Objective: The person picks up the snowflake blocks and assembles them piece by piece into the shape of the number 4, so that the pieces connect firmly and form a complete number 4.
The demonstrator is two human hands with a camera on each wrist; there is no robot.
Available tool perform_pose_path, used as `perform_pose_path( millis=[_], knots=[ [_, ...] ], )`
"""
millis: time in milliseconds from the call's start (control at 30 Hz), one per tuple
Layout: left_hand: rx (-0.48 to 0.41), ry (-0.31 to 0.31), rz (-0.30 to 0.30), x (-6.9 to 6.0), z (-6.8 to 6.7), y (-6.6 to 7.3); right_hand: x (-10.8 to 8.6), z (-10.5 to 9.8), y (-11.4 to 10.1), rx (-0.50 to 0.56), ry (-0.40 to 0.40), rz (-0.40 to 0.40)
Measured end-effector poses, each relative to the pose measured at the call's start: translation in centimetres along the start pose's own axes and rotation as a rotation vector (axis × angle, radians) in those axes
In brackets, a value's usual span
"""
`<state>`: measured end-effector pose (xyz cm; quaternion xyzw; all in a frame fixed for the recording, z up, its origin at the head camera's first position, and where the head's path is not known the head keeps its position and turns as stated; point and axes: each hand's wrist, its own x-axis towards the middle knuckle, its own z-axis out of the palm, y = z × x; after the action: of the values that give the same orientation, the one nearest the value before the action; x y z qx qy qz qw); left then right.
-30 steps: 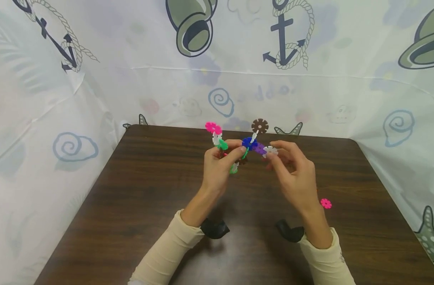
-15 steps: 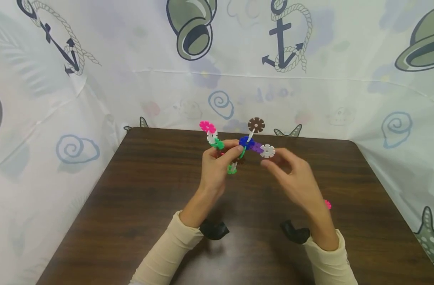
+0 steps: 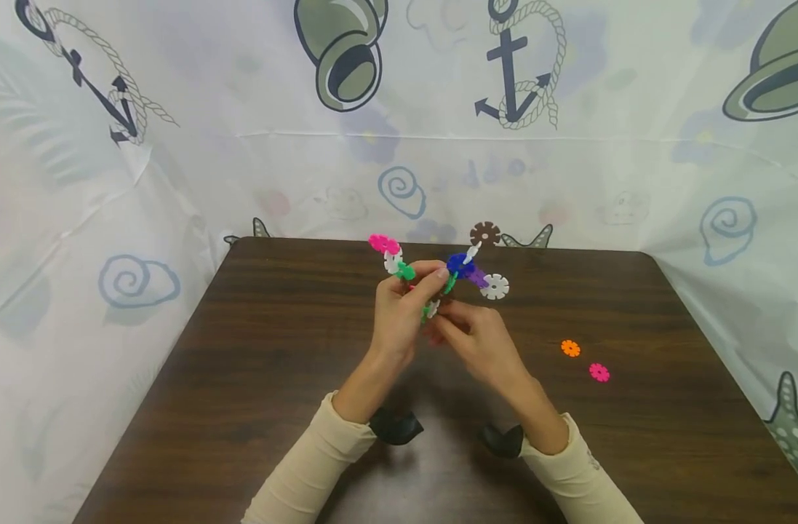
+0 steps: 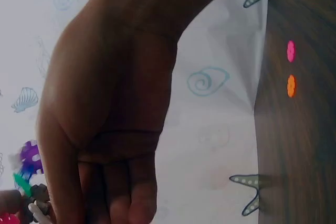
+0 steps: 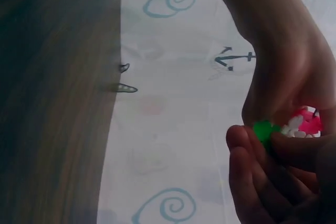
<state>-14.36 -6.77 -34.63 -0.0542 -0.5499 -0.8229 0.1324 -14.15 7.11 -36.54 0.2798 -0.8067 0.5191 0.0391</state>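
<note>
A branching chain of slotted plastic flower discs is held up over the table. My left hand point(image 3: 397, 313) grips it near the middle between thumb and fingers. A blue disc point(image 3: 460, 266), a purple disc point(image 3: 478, 277), a white disc point(image 3: 495, 287) and a brown disc point(image 3: 485, 233) stick out on the right. On the left rises a pink disc point(image 3: 383, 244) above a white and a green disc point(image 3: 405, 271). At the chain's lower end my right hand point(image 3: 484, 342) pinches its green and white discs; a green disc point(image 5: 266, 129) shows between fingers in the right wrist view.
An orange disc point(image 3: 571, 348) and a loose pink disc point(image 3: 599, 372) lie on the brown table point(image 3: 241, 407), right of the hands. A printed cloth point(image 3: 274, 167) hangs behind and beside the table. Black wrist mounts point(image 3: 396, 426) sit at both cuffs.
My right hand has let go of the white disc at the right end and moved left and down to the chain's lower end. Both loose discs on the table are now uncovered.
</note>
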Motion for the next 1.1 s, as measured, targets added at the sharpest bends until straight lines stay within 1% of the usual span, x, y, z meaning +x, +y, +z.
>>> perform_pose_path(
  millis=[67,233,367,467,567,700,800,933,1100],
  knots=[
    [0.01,-0.003,0.007,0.0,0.0,0.0,0.0,0.1,0.0,-0.036,0.033,-0.032],
    [0.05,-0.007,-0.008,0.0,0.0,-0.1,-0.1,0.1,0.1,-0.17,0.106,-0.123],
    [0.084,-0.03,-0.03,0.0,0.0,-0.2,-0.1,-0.2,0.3,-0.259,0.134,-0.177],
    [0.097,-0.061,-0.057,-0.1,0.0,-0.2,-0.1,-0.5,0.4,-0.328,0.142,-0.196],
    [0.108,-0.08,-0.081,-0.1,-0.1,-0.1,0.0,-0.7,0.5,-0.372,0.133,-0.19],
    [0.121,-0.081,-0.099,-0.1,-0.1,0.1,-0.1,-0.9,0.3,-0.378,0.104,-0.169],
    [0.115,-0.1,-0.109,-0.1,-0.1,0.1,-0.2,-1.1,0.1,-0.375,0.087,-0.156],
    [0.101,-0.131,-0.104,-0.2,-0.1,0.1,-0.2,-1.2,0.1,-0.331,0.067,-0.127],
    [0.097,-0.125,-0.102,-0.1,-0.3,0.2,-0.1,-1.2,0.2,-0.25,0.061,-0.12]
  ],
)
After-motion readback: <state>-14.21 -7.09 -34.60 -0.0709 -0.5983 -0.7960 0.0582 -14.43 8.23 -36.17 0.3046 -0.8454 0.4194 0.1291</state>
